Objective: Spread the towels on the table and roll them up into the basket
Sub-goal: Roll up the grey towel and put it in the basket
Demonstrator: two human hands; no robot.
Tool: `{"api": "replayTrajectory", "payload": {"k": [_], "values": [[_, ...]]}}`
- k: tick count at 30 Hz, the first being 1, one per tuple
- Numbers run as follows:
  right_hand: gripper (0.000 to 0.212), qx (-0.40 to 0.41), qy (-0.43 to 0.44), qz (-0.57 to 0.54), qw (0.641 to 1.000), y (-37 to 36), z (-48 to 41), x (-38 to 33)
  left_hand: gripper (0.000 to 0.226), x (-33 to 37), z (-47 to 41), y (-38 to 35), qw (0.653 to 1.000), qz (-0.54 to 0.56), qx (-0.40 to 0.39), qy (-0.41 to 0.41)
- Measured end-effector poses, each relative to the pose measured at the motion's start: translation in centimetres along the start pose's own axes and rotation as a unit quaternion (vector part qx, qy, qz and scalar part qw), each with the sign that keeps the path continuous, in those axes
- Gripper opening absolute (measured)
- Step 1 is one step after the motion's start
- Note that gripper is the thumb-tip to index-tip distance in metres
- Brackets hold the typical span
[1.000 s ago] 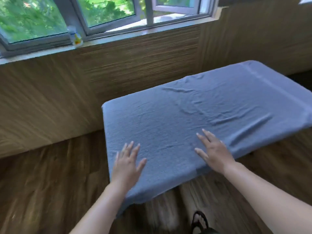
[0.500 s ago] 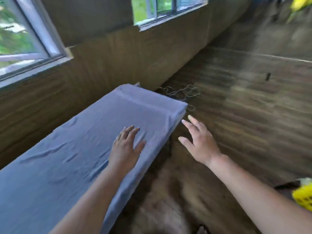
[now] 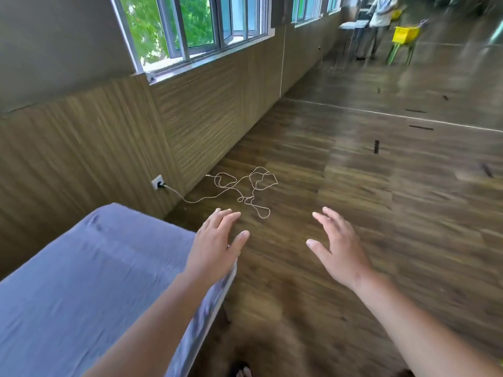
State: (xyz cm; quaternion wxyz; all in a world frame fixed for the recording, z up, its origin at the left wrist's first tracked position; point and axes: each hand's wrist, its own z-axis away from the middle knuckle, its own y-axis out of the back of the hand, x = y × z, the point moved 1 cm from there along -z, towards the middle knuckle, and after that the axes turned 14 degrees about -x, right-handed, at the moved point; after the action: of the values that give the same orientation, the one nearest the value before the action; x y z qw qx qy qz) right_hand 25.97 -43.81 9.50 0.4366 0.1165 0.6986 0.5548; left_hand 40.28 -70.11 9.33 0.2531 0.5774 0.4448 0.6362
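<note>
While both palms hang empty, fingers spread: left hand (image 3: 215, 247) over 1 blue towel (image 3: 81, 281), at its corner; right hand (image 3: 339, 247) w/ only floor (image 3: 381, 213) beneath; 1 cord (image 3: 245, 191) just ahead.

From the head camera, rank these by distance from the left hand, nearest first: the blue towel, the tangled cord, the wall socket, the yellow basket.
1. Blue towel: under the left hand, at its end edge.
2. Tangled cord: on the floor just ahead.
3. Wall socket: low on the wall, left.
4. Yellow basket: far end of the room.

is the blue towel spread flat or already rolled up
Spread flat: the blue towel lies over the tabletop, draped past its edge, with no roll begun.
</note>
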Motion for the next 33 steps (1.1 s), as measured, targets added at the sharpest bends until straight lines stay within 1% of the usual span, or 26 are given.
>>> {"api": "replayTrajectory", "payload": {"k": [3,8,10,13,15,19,21,22,24,28,33], "values": [[0.061,-0.014,-0.01,-0.01,1.0,0.1,-6.0,0.9,0.061,-1.9,-6.2,0.5,1.0,0.0,0.003,0.006],[0.059,-0.03,0.018,-0.042,0.999,1.0,-18.0,1.9,0.062,-4.8,-16.3,1.8,0.999,-0.003,0.007,0.035],[0.057,-0.038,0.034,-0.058,0.997,1.1,-23.0,2.4,0.057,-6.2,-19.9,2.0,0.998,-0.006,0.01,0.058],[0.057,-0.07,0.077,-0.062,0.993,0.6,-31.4,2.9,0.053,-8.9,-24.8,2.3,0.994,-0.01,0.029,0.104],[0.056,-0.105,0.118,-0.062,0.985,0.1,-37.0,2.9,0.052,-10.7,-27.4,2.4,0.987,-0.004,0.059,0.148],[0.053,-0.172,0.228,-0.054,0.957,-0.7,-47.3,-1.0,0.052,-13.6,-29.9,3.8,0.962,0.009,0.121,0.245],[0.053,-0.209,0.278,-0.039,0.937,-1.6,-50.6,-3.8,0.053,-14.6,-29.6,4.4,0.947,0.006,0.147,0.286],[0.052,-0.231,0.328,-0.032,0.916,-2.9,-52.8,-6.6,0.053,-15.7,-28.6,5.0,0.93,0.009,0.172,0.324],[0.053,-0.256,0.38,-0.027,0.888,-4.7,-55.0,-10.1,0.051,-17.0,-27.5,5.6,0.909,0.017,0.196,0.368],[0.055,-0.326,0.504,-0.015,0.8,-10.4,-57.6,-19.9,0.053,-21.1,-22.5,6.5,0.837,0.018,0.275,0.473],[0.059,-0.384,0.612,0.029,0.691,-17.4,-56.8,-29.2,0.062,-23.8,-16.8,7.0,0.754,0.007,0.325,0.571]]}}
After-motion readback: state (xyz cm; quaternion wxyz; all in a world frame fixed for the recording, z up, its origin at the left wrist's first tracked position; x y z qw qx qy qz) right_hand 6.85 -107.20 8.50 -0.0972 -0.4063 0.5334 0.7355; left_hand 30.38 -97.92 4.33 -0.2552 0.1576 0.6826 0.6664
